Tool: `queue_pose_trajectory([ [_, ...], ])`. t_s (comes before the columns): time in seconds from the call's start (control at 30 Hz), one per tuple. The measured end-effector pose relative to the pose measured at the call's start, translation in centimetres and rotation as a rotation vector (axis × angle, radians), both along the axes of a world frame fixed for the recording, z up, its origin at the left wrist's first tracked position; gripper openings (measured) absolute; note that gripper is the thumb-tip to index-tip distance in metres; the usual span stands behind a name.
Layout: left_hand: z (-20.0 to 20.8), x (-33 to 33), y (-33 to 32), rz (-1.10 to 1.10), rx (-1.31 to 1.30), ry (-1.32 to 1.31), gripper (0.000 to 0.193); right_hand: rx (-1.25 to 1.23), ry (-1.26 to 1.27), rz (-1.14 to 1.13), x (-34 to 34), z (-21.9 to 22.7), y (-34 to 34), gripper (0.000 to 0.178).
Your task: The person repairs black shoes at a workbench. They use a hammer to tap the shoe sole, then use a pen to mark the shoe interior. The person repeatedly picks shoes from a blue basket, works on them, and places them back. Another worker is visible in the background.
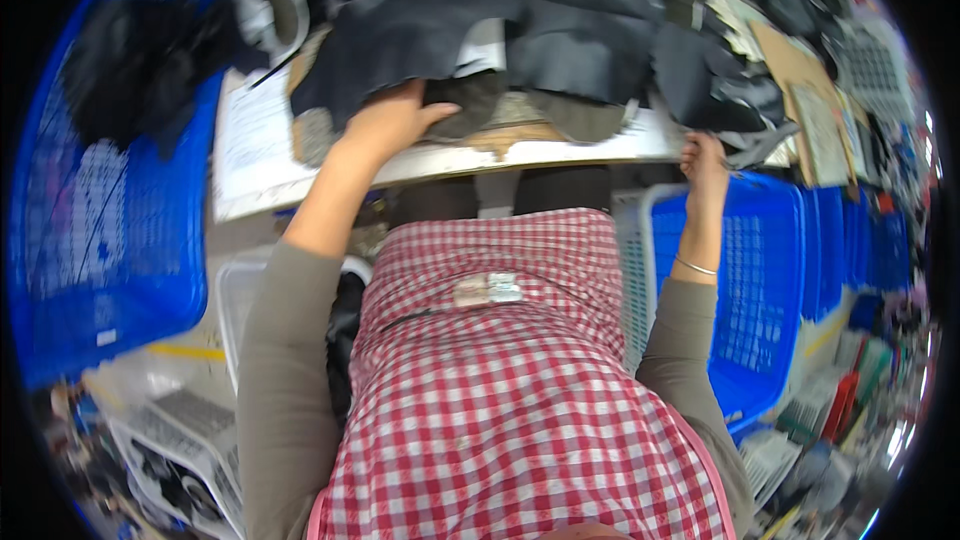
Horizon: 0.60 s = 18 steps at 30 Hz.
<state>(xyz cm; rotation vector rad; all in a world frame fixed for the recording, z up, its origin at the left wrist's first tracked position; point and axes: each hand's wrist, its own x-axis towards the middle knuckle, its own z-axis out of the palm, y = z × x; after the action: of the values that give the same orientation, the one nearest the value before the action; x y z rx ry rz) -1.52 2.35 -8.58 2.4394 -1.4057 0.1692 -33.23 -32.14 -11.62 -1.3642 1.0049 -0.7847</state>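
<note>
Black leather-like sheets (400,35) lie overlapping across the white worktable (640,143), with dark grey-brown pieces (575,116) under their front edges. My left hand (390,120) rests at the front edge of the left black sheet. Its fingers are tucked beneath that sheet and hidden, while the thumb stretches out apart over a dark piece. At the table's right front edge, my right hand (706,162) is closed with curled fingers. It is beside a grey-and-black scrap (760,145) that hangs over the edge; whatever the fingers pinch is too small to make out.
A large blue basket (180,270) holding black material stands at the left. Another blue basket (755,240) is below the table at the right, with more stacked behind it. Brown boards (800,80) lie on the table's right end. Printed paper (255,130) covers its left end.
</note>
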Motion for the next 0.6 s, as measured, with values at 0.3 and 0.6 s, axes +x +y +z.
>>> queue_pose_trajectory([
  [0.3,-1.2,-5.1,-2.9,0.036,0.044,-0.08,0.081,-0.656,0.218,0.009,-4.6,1.2,-8.5,0.048],
  [0.6,-1.3,-2.7,-1.4,0.169,0.026,0.195,0.086,-0.616,0.468,0.166,-1.6,2.5,-7.8,0.042],
])
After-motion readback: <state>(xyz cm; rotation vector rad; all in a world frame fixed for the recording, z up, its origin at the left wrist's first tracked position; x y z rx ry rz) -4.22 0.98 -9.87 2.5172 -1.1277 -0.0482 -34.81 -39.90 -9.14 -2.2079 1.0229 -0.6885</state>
